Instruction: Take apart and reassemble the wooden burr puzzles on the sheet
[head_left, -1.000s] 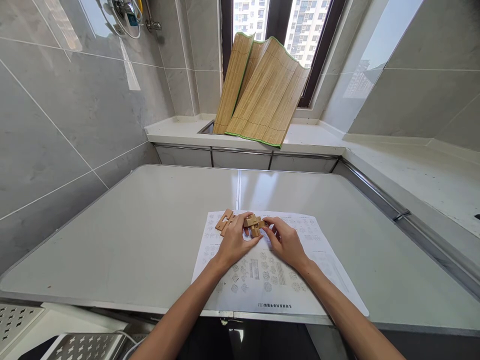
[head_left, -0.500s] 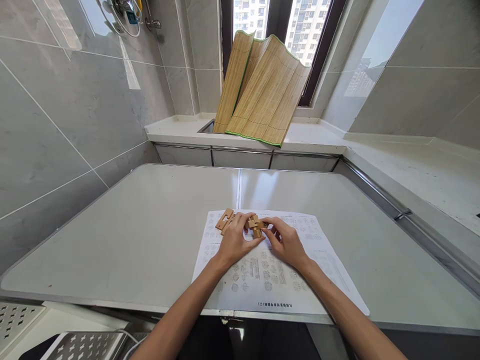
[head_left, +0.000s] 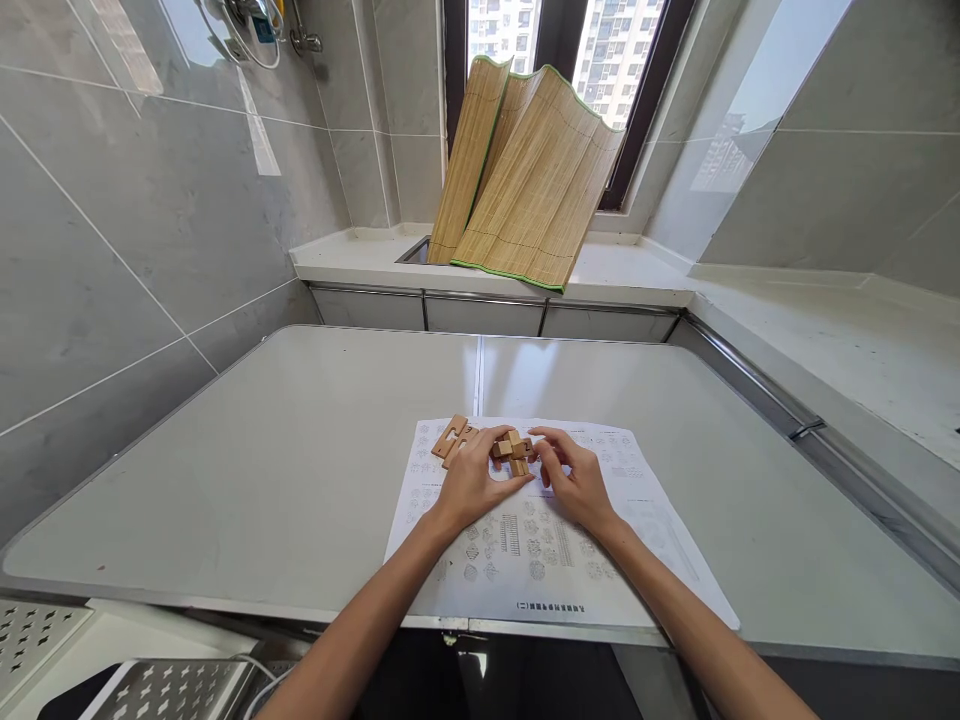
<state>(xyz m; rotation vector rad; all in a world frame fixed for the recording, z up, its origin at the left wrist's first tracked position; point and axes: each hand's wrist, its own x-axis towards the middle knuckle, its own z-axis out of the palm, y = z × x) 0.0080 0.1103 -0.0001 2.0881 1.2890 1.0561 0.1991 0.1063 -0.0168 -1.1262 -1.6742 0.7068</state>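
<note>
A small wooden interlocking puzzle (head_left: 514, 448), built of notched blocks, is in the head view above a printed sheet (head_left: 510, 590). My left hand (head_left: 478, 472) grips it from the left, fingers along its far side and thumb at its near end. My right hand (head_left: 576, 482) is close at the puzzle's right end, fingers bent and apart with nothing visible between them; whether a fingertip touches the wood I cannot tell. Loose notched wooden pieces (head_left: 448, 437) lie on the sheet just beyond my left hand, partly hidden by it.
The sheet with puzzle diagrams lies on a pale folding table (head_left: 247, 480). A bamboo mat (head_left: 536, 185) leans against the window behind a white ledge (head_left: 352, 258). Perforated metal racks (head_left: 172, 690) stand at the lower left. Tiled walls rise on both sides.
My right hand's fingers have loosened from the puzzle's right end and drawn slightly back, uncovering a dark mark there. My left hand keeps its hold almost unmoved.
</note>
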